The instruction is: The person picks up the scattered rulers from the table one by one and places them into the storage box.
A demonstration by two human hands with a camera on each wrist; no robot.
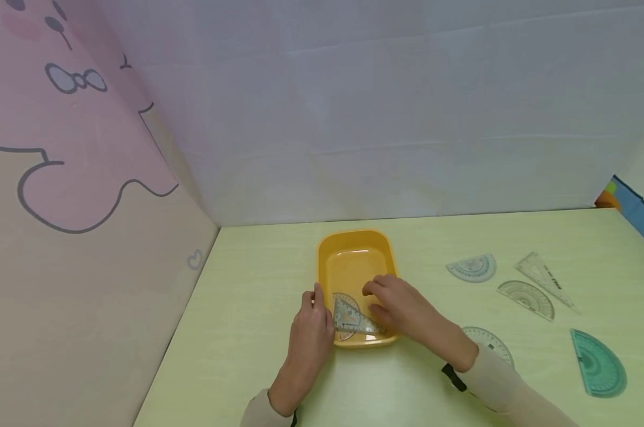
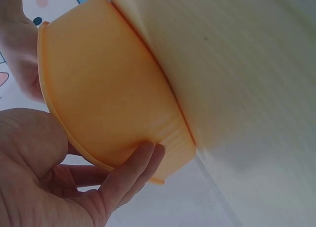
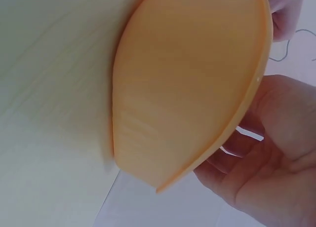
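A yellow plastic tray (image 1: 356, 267) stands on the table. In it, at the near left, a clear set square (image 1: 348, 324) overlaps a clear round-edged protractor (image 1: 347, 296). My left hand (image 1: 311, 326) grips the tray's left side at the rim; the left wrist view has two fingertips (image 2: 157, 150) against the outer wall. Over the right rim reaches my right hand (image 1: 402, 305), its loosely bent fingers above the tray floor with a gap to the thumb. Its thumb is close to the set square's pointed end. From the right wrist, the tray wall (image 3: 187, 79) hides those fingertips.
Right of the tray lie a pale protractor (image 1: 472, 268), a clear protractor (image 1: 528, 298) and a long set square (image 1: 545, 279). Another clear protractor (image 1: 491, 341) is partly under the right forearm. A green protractor (image 1: 599, 363) lies farther right. A white wall (image 1: 386, 130) closes the back.
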